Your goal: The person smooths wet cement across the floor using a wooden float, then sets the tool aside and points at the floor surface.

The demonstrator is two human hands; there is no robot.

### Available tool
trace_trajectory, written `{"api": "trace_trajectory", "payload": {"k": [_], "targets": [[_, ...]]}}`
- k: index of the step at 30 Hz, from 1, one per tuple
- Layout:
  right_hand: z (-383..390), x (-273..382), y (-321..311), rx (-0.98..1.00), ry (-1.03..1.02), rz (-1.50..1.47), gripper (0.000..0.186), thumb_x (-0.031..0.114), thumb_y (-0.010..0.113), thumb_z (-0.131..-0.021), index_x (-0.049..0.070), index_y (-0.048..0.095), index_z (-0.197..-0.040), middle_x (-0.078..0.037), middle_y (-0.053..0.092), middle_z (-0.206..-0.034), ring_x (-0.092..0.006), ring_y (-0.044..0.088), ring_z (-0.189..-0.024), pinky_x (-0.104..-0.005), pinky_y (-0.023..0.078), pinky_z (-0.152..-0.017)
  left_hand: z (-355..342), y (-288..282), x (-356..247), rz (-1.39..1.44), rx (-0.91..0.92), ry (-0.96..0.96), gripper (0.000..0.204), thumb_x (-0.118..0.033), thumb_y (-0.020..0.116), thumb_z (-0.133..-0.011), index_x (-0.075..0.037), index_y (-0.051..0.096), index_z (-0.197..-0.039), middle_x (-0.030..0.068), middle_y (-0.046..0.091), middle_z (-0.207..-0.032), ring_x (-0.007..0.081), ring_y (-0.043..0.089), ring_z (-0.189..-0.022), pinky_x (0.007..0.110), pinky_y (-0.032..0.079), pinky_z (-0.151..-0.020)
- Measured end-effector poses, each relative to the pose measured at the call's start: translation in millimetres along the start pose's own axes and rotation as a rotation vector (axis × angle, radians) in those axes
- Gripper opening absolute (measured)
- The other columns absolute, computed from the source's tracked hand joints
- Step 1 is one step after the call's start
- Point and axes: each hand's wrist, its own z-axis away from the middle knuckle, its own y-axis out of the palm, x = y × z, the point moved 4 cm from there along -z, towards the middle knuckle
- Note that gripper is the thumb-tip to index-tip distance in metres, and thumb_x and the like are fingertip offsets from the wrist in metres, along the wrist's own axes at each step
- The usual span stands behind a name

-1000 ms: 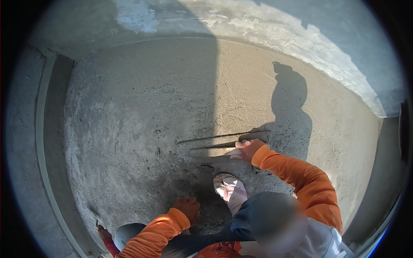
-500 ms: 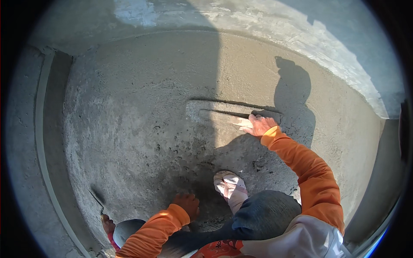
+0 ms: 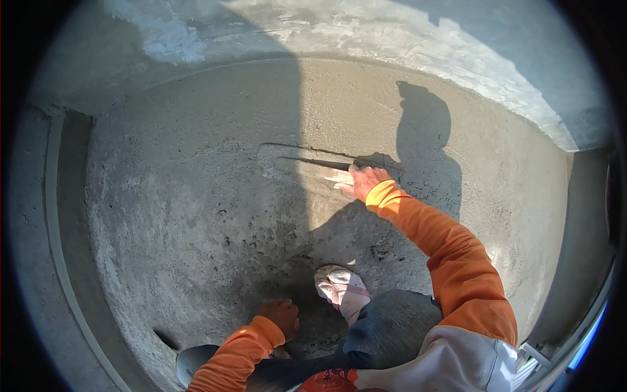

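My right hand [image 3: 367,181] is closed on the handle of a long rectangular plastering float [image 3: 275,153]. The float lies nearly flat on wet grey mortar [image 3: 196,150], its long side running left to right, and its face is smeared with the same mortar. Low in the picture, my left hand [image 3: 282,318] is held in front of my bent leg with its fingers curled in. Whatever it may hold is hidden. Between the two hands, a foot in a light, stained covering [image 3: 341,286] rests on the mortar.
A wall [image 3: 366,32] curves along the far side. Raised edging [image 3: 62,215] borders the left, and another wall [image 3: 565,248] stands at right. Rough, pitted mortar [image 3: 245,242] lies nearer me. A dark blade-like shape [image 3: 166,338] shows at lower left.
My right hand has slid the float away from me, toward the far wall. The view has shifted a little. Another person's hand with a small trowel at lower left has left the picture.
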Motion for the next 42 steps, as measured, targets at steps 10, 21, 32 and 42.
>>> {"api": "trace_trajectory", "payload": {"k": [10,21,32,42], "targets": [[-20,-169,-13,-0.257,0.608,-0.168,0.077,0.069,0.044,-0.080,0.001,0.058,-0.113,-0.022,0.063,-0.103,-0.0407,0.059,-0.099,-0.0438,0.046,-0.087,4,-1,5,-0.007,-0.065,-0.013,0.031,-0.030,0.053,-0.081,-0.007,0.060,-0.102,0.0113,0.054,-0.114,0.0265,0.051,-0.111,0.045,0.039,-0.091],[97,-306,59,-0.240,1.104,-0.305,0.085,0.074,0.035,-0.079,0.000,0.060,-0.114,-0.024,0.056,-0.118,-0.0368,0.052,-0.114,-0.0410,0.039,-0.097,14,8,1,-0.019,0.015,-0.056,0.029,-0.030,0.056,-0.078,-0.008,0.062,-0.095,0.0101,0.058,-0.105,0.0262,0.056,-0.103,0.045,0.044,-0.082],[71,-416,61,-0.277,1.001,-0.337,0.087,0.071,0.021,-0.085,0.000,0.056,-0.119,-0.026,0.055,-0.118,-0.0372,0.050,-0.116,-0.0406,0.039,-0.097,4,14,-6,0.006,-0.007,-0.005,0.027,-0.031,0.055,-0.079,-0.008,0.062,-0.092,0.0098,0.059,-0.102,0.0255,0.056,-0.102,0.045,0.044,-0.083],[-27,-131,6,-0.207,0.472,-0.373,0.077,0.066,0.042,-0.082,-0.005,0.060,-0.104,-0.026,0.061,-0.104,-0.0390,0.057,-0.102,-0.0417,0.045,-0.088,12,14,0,-0.012,0.032,-0.014,0.028,-0.032,0.054,-0.080,-0.008,0.062,-0.092,0.0103,0.059,-0.103,0.0269,0.057,-0.101,0.043,0.045,-0.082]]}}
